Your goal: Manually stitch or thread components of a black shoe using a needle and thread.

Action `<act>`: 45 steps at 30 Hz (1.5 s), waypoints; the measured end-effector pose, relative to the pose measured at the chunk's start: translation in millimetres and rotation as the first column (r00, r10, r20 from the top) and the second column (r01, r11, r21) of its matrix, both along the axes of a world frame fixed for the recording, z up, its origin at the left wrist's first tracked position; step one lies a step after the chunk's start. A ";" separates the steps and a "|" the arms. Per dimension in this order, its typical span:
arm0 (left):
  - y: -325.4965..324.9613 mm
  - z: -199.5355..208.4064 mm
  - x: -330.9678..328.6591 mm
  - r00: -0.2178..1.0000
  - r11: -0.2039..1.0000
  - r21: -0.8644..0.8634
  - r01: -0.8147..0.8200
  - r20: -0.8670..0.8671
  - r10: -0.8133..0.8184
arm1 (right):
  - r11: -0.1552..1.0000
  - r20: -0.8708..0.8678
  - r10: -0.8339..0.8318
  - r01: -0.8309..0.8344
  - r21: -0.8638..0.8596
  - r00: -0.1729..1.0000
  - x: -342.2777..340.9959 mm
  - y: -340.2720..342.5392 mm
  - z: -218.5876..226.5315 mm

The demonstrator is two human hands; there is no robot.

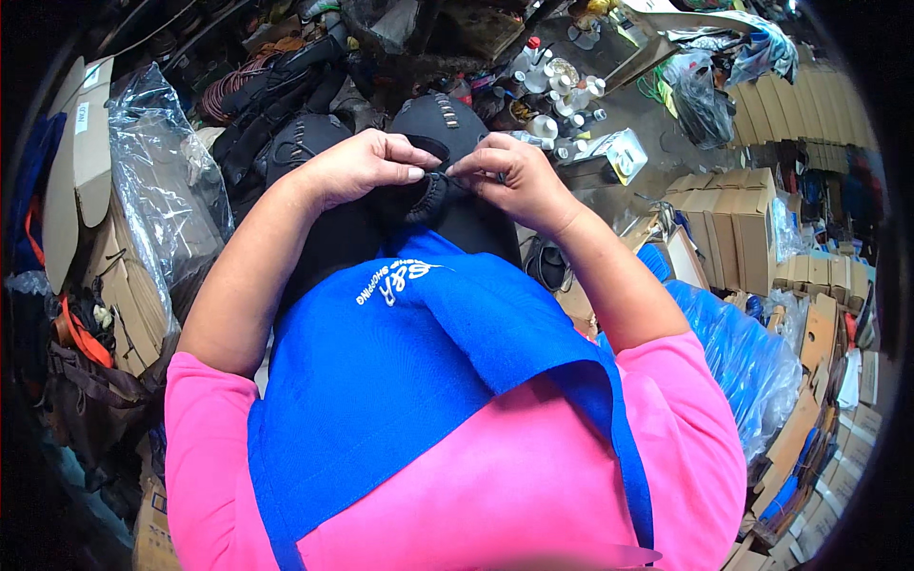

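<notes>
A black ribbed piece (pixel 428 198) lies over the dark-clad lap (pixel 335 236), just below the pinch, probably so both hands can steady it (its kind escapes me). The left hand (pixel 364 166) closes thumb and fingers at its edge; the right hand (pixel 519 183) pinches opposite, on what I can't tell. Both arms angle inward; beyond the grip, rightward, stand white bottles (pixel 543 127).
</notes>
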State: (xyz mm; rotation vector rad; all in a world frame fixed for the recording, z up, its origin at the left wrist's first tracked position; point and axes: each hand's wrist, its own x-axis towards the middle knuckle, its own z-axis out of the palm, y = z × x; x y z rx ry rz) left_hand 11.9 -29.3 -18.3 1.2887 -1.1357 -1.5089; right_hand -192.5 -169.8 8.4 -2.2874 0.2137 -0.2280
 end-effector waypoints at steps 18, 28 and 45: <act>-19.5 1.7 -12.5 0.840 0.980 -0.156 -0.126 0.509 0.189 | 0.981 -0.288 0.161 -0.186 -0.060 0.944 36.1 -9.9 11.7; 84.6 46.2 -10.9 0.701 0.990 0.041 -0.132 0.710 0.064 | -0.058 0.220 -0.262 -0.243 0.968 0.940 -54.4 -88.5 20.8; 98.2 45.0 -3.6 0.689 0.999 -0.017 -0.031 0.724 0.034 | 0.948 -0.529 -0.283 0.318 -0.027 0.800 -67.5 -49.7 -28.1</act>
